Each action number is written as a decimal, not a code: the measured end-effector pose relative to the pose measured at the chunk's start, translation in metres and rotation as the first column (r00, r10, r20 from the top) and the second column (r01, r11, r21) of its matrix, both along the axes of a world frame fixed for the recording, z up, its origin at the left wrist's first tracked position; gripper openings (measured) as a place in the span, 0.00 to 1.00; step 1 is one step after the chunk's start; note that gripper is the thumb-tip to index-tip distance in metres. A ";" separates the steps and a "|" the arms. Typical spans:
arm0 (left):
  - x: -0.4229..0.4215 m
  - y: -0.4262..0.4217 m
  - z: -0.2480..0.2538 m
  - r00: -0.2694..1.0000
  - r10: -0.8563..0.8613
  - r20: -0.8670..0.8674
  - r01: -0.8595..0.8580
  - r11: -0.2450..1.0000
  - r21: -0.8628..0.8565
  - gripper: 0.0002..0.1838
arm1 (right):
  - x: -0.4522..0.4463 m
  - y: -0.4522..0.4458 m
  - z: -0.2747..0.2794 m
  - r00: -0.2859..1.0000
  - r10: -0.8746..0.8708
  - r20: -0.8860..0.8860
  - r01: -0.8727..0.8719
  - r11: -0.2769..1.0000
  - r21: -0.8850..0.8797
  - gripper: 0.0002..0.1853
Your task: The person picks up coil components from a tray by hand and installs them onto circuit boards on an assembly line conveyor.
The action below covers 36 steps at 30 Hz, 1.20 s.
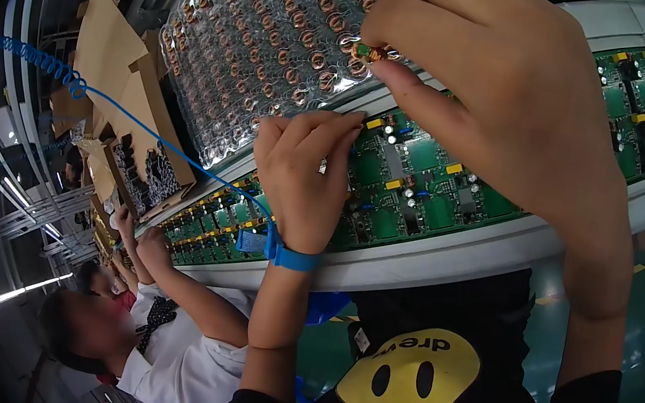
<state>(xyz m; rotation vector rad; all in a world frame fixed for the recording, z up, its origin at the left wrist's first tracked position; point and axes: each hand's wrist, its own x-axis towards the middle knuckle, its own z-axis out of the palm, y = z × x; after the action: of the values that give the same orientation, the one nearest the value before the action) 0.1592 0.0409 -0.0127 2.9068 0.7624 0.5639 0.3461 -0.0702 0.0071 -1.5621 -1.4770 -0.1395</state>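
My right hand (502,87) pinches a small copper-wound coil (367,52) with a green part between thumb and forefinger, over the near edge of the coil tray. My left hand (302,169) is over the row of green circuit boards (436,209), its fingers closed together beside a yellow component (374,124). Whatever lies between those left fingertips, if anything, is hidden. Several boards sit side by side, carrying yellow blocks, dark parts and small cylindrical capacitors. Behind them, the clear plastic tray (217,154) holds rows of copper coils.
A blue wrist strap (297,260) on my left wrist joins a coiled blue cord (146,129) crossing the line. A pale rail (412,269) edges the boards. Open cardboard boxes (119,29) stand beyond the tray. Left of me, a co-worker in a white shirt (181,364) reaches to the line.
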 end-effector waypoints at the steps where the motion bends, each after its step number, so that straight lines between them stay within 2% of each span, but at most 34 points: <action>1: 0.000 0.000 0.000 1.000 -0.011 0.000 0.011 1.000 0.010 0.09 | 0.002 0.002 -0.001 1.000 -0.001 0.001 0.001 1.000 -0.002 0.12; 8: 0.001 0.002 0.002 1.000 -0.020 -0.017 0.020 1.000 -0.013 0.09 | 0.003 -0.005 -0.001 1.000 -0.005 0.005 0.005 1.000 -0.016 0.12; 20: -0.003 0.006 0.002 0.996 -0.087 -0.023 0.088 0.994 0.071 0.12 | 0.001 0.001 0.001 1.000 -0.002 0.017 0.002 0.999 -0.033 0.12; 28: -0.005 0.011 0.005 0.988 -0.154 -0.027 0.155 0.988 0.011 0.16 | -0.001 0.003 0.003 1.000 0.004 0.022 -0.003 0.999 -0.048 0.12; 36: -0.005 0.011 0.003 0.991 -0.137 -0.008 0.137 0.991 0.002 0.13 | -0.001 0.003 0.003 1.000 0.005 0.027 -0.003 0.998 -0.064 0.12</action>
<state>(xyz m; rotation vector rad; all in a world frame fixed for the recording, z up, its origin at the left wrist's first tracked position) 0.1537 0.0518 -0.0098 2.9364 0.5568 0.5399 0.3452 -0.0668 0.0104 -1.6141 -1.5189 -0.1132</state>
